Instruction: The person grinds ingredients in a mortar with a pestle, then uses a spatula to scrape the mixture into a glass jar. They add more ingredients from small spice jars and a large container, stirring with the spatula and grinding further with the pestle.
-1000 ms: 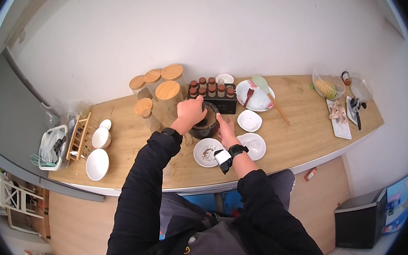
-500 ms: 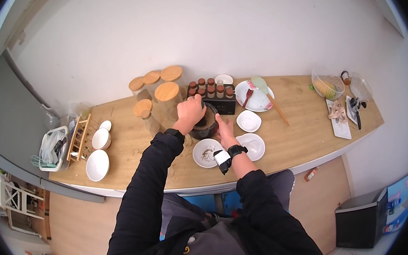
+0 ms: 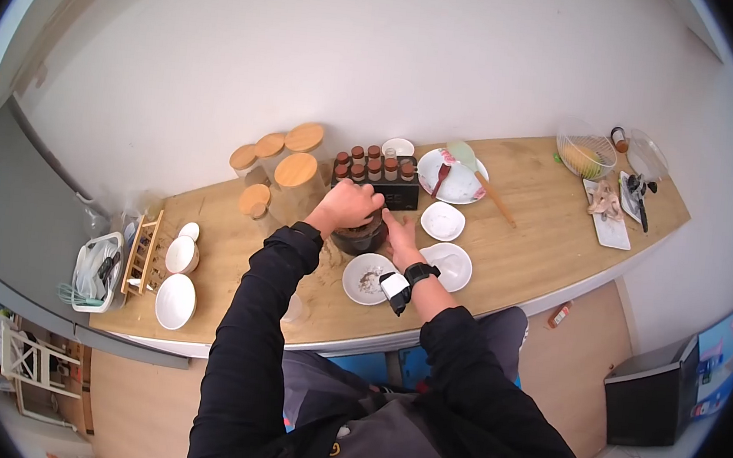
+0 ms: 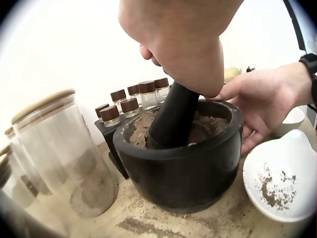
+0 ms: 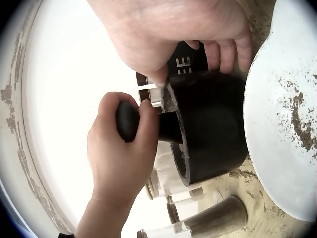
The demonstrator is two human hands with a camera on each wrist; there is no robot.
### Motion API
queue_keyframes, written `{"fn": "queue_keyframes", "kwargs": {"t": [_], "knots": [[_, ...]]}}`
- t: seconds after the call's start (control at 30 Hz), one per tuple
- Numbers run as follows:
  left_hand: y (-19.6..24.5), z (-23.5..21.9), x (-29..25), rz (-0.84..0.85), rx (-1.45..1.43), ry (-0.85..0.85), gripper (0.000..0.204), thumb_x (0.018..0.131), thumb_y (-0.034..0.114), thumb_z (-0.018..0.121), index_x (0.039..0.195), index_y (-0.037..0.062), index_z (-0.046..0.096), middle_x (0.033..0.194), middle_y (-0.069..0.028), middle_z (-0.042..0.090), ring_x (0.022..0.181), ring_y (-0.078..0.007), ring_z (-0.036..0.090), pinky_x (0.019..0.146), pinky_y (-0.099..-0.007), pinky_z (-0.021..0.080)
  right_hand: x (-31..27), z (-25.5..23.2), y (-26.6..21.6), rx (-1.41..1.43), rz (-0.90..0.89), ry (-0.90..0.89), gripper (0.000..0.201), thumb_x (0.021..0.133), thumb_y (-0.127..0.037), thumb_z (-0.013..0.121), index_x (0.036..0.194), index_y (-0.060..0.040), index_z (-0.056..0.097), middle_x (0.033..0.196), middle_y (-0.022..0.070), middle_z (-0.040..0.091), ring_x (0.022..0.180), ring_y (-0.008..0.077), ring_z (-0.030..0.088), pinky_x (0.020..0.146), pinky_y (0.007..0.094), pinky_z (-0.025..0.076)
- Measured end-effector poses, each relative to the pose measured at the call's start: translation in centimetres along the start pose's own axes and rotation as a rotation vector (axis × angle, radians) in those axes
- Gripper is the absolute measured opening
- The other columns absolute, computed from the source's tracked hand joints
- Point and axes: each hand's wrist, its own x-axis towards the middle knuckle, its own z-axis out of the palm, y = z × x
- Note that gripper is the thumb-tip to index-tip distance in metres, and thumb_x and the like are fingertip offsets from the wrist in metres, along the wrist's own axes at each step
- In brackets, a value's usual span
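Observation:
My left hand [image 3: 351,206] grips the head of a black pestle [image 4: 173,116], which leans inside a black mortar [image 4: 183,173]. Brown ground powder [image 4: 143,128] lines the mortar around the pestle's foot. On the mortar's right side, my right hand [image 3: 400,239] steadies it, its thumb at the rim and its fingers round the outer wall. Close in front of the mortar stands a white bowl [image 3: 351,288] with brown specks in it.
Behind the mortar is a black rack [image 3: 402,196] of small brown-capped jars. Tall glass jars with wooden lids [image 3: 296,170] stand at its left. To the right are a small white dish [image 3: 443,222] and a floral plate [image 3: 462,190] with utensils. Spilled powder [image 4: 141,226] marks the worktop.
My left hand has swung slightly right and lower with the pestle, and now covers more of the mortar's mouth. My right hand keeps its place on the mortar.

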Motion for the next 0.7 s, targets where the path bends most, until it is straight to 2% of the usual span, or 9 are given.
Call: {"fn": "queue_keyframes", "kwargs": {"t": [0.1, 0.13, 0.2, 0.23, 0.37, 0.47, 0.57, 0.7], "knots": [[0.0, -0.1, 0.8, -0.305, -0.023, -0.054, 0.028, 0.076, 0.031, 0.064, 0.092, 0.0096, 0.058, 0.079, -0.0086, 0.063, 0.072, -0.0268, 0.065, 0.061, -0.0399, 0.049, -0.4, 0.0, -0.2, 0.003, -0.014, -0.009, 0.1, 0.078, -0.053, 0.066, 0.148, -0.0122, 0.008, 0.141, 0.0173, 0.035, 0.128, 0.0361, 0.036, 0.101, 0.0529, 0.028], [-0.1, -0.1, 1.2, -0.417, -0.092, -0.09, 0.03, 0.075, 0.033, 0.064, 0.092, 0.0085, 0.059, 0.081, -0.0098, 0.066, 0.076, -0.027, 0.066, 0.063, -0.0405, 0.05, -0.8, 0.0, -0.4, 0.016, -0.014, 0.002, 0.099, 0.078, -0.049, 0.068, 0.147, -0.0078, 0.01, 0.143, 0.0184, 0.033, 0.129, 0.0342, 0.036, 0.102, 0.049, 0.03], [-0.1, -0.5, 1.6, -0.524, -0.158, -0.187, 0.031, 0.076, 0.034, 0.063, 0.093, 0.0083, 0.059, 0.082, -0.0101, 0.067, 0.079, -0.0269, 0.067, 0.065, -0.0407, 0.051, -1.3, 0.0, -0.8, 0.041, -0.016, 0.028, 0.095, 0.079, -0.04, 0.071, 0.145, 0.001, 0.016, 0.145, 0.0206, 0.029, 0.131, 0.0304, 0.035, 0.104, 0.0411, 0.033], [-0.1, -0.8, 1.6, -0.58, -0.189, -0.235, 0.031, 0.077, 0.034, 0.063, 0.093, 0.0082, 0.059, 0.083, -0.0102, 0.067, 0.08, -0.0268, 0.067, 0.066, -0.0408, 0.051, -1.0, -0.1, -0.5, 0.041, -0.023, 0.031, 0.095, 0.079, -0.04, 0.071, 0.145, 0.0013, 0.017, 0.145, 0.0207, 0.029, 0.131, 0.0304, 0.035, 0.104, 0.0407, 0.032], [0.2, 0.9, 1.0, -0.77, -0.329, -0.12, 0.034, 0.079, 0.038, 0.06, 0.096, 0.0081, 0.056, 0.085, -0.0127, 0.067, 0.081, -0.0293, 0.067, 0.066, -0.0435, 0.051, -0.2, 0.1, -0.1, 0.042, -0.05, 0.027, 0.093, 0.08, -0.04, 0.07, 0.144, 0.0023, 0.018, 0.146, 0.0209, 0.028, 0.133, 0.0302, 0.033, 0.106, 0.039, 0.03], [0.5, 1.5, 0.7, -0.84, -0.348, -0.015, 0.034, 0.081, 0.038, 0.059, 0.095, 0.0078, 0.054, 0.085, -0.0138, 0.067, 0.079, -0.0306, 0.067, 0.065, -0.0438, 0.051, -0.5, 0.0, -0.1, 0.038, -0.048, 0.023, 0.092, 0.08, -0.04, 0.07, 0.144, 0.0026, 0.018, 0.146, 0.0212, 0.027, 0.133, 0.0301, 0.032, 0.107, 0.0385, 0.029], [0.4, 1.2, 0.4, -0.734, -0.22, 0.013, 0.034, 0.082, 0.039, 0.059, 0.092, 0.0074, 0.053, 0.085, -0.0139, 0.067, 0.078, -0.031, 0.067, 0.064, -0.0432, 0.051, -0.3, 0.0, -0.2, 0.028, -0.041, 0.028, 0.093, 0.08, -0.04, 0.07, 0.144, 0.0026, 0.018, 0.147, 0.0212, 0.027, 0.134, 0.03, 0.031, 0.107, 0.0383, 0.029], [-0.1, 0.5, 0.6, -0.733, -0.23, -0.11, 0.036, 0.08, 0.039, 0.06, 0.096, 0.0075, 0.055, 0.087, -0.0145, 0.067, 0.08, -0.0313, 0.067, 0.066, -0.043, 0.052, -0.3, 0.0, 0.0, 0.028, -0.034, 0.029, 0.094, 0.08, -0.042, 0.069, 0.145, 0.0008, 0.016, 0.147, 0.0206, 0.026, 0.134, 0.0305, 0.031, 0.106, 0.0396, 0.03]]}}
